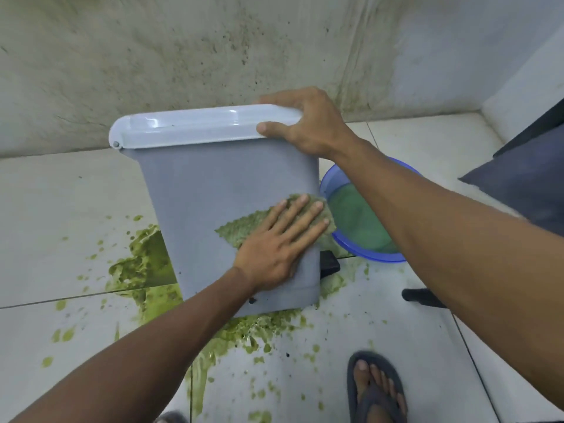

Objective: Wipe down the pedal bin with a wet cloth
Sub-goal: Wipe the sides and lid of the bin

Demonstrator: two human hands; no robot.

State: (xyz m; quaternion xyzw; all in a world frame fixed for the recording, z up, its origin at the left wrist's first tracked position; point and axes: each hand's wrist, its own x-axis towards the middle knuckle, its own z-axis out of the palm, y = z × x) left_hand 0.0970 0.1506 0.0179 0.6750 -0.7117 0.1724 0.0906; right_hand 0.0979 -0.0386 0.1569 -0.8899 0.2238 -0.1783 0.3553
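pedal bin (195, 193) stands on the tiled floor (61, 209) in front of the stained wall (183, 56), lid (195, 126) shut, hinge at the left end, black pedal (329, 265) poking out low on the right. it may be tipped a little toward you; the wide lens makes that hard to call. your right hand (308, 123) grips the right end of the lid, thumb on the near edge and the other fingers curled over the top, which looks like bracing. your left hand (274, 248) lies flat on the near grey face, fingers (305, 215) straight and spread, pressing the green cloth (244, 227) against the plastic rather than clutching it. cloth sits at the right edge of that face, about mid-height, with a corner trailing left of your palm. relation that matters: the bin's long axis runs from floor up to lid, and most of the bare face lies left of and above your fingertips, so a judgement only: the next stroke runs leftward or upward from that right edge, with the left hand doing the work since it is already on the cloth. blue basin (366, 254) with greenish water sits just right of the bin, near enough for a rinse. green mush (143, 264) spreads on the floor left of and in front of the base; risk: a low pass could drag the cloth into it. your sandalled foot (377, 389) is near right.
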